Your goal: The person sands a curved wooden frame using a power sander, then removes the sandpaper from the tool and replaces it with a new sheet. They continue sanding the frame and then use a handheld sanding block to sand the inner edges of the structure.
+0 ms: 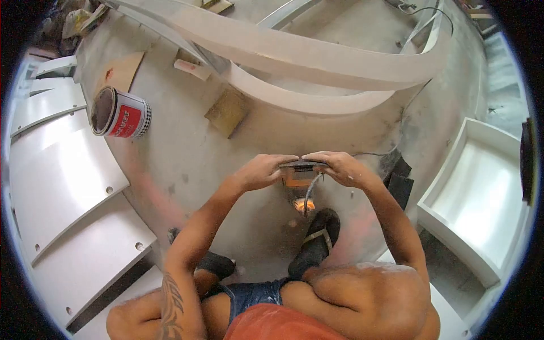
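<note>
The dark-framed device (297, 176), with an orange section below its top edge, is in front of the person, between the hands and above or on the floor (175, 147); its exact support cannot be confirmed. The left hand (262, 171) and right hand (343, 168) meet it from opposite sides. On each hand the fingers lie nearly straight and together along the top edge, tips almost meeting; the thumbs are too obscured to establish a clamp. A dark cord (307, 194) curves down beside a bright orange patch (304, 205), whose nature is unclear.

The step in hand is judged to be two-handed steadying or placing of the device. Any shift from this position calls for even support at both ends and a cord kept clear of the sandalled foot (317, 238) just behind.

Beyond, a brown pad (226, 111) and an open can (126, 116) stand to the left, below a large curved frame (317, 54). Pale panels (68, 170) line the left side; a shallow white box (476, 187) sits to the right, with dark scraps (400, 190) near it.
</note>
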The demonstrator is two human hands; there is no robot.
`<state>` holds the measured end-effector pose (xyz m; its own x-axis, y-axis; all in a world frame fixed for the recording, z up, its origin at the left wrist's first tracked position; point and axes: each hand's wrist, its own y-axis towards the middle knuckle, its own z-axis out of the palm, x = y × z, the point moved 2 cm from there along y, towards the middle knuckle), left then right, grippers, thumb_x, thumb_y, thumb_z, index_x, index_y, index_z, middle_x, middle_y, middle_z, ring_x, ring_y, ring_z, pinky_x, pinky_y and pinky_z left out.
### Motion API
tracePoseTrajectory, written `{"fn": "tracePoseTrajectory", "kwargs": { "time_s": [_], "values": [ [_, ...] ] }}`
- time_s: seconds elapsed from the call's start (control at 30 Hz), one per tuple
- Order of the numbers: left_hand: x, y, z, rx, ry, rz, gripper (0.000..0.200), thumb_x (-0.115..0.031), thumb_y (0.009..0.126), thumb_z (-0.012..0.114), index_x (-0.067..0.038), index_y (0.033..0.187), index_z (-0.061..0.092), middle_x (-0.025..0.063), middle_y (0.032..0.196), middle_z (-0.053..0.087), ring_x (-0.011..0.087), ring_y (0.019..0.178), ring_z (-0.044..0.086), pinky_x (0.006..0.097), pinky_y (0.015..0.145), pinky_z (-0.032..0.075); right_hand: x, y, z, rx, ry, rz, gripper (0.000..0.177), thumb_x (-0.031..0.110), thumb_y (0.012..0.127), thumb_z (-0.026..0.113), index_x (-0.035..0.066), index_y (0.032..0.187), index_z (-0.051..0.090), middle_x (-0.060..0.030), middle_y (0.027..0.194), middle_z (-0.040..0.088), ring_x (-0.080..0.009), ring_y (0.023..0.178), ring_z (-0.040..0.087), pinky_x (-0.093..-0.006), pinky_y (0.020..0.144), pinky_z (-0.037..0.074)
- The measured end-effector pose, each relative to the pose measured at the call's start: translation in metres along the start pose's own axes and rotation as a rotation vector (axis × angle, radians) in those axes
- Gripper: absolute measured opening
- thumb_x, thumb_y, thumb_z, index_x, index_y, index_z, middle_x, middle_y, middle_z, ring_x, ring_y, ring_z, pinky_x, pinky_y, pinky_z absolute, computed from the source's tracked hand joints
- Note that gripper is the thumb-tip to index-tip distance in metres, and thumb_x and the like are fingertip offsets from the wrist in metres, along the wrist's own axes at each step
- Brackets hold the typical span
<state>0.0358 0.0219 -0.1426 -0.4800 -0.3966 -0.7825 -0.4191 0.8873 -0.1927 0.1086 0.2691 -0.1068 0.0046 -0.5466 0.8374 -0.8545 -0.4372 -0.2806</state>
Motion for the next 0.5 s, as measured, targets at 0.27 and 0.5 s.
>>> {"fn": "tracePoseTrajectory", "kwargs": {
  "time_s": [0.27,0.5],
  "values": [
    [0.014,-0.016,0.014,-0.222,-0.446,0.081,0.045,-0.006,0.090,0.067,-0.006,0.136,0.064,0.0136,0.137,0.066,0.0286,0.125,0.064,0.0407,0.109,0.048,-0.008,-0.008,0.015,-0.162,0.153,-0.110,0.040,0.012,0.093,0.070,0.015,0.133,0.068,-0.0119,0.132,0.068,-0.0306,0.114,0.069,-0.0405,0.094,0.058],
    [-0.005,-0.014,0.001,-0.182,-0.505,0.098,0.040,-0.004,0.088,0.073,-0.007,0.127,0.070,0.0140,0.134,0.068,0.0282,0.127,0.063,0.0408,0.107,0.049,-0.004,-0.012,0.013,-0.240,0.132,-0.142,0.036,0.016,0.091,0.074,0.016,0.127,0.073,-0.0096,0.128,0.071,-0.0266,0.109,0.072,-0.0373,0.092,0.060]
  ]
}}
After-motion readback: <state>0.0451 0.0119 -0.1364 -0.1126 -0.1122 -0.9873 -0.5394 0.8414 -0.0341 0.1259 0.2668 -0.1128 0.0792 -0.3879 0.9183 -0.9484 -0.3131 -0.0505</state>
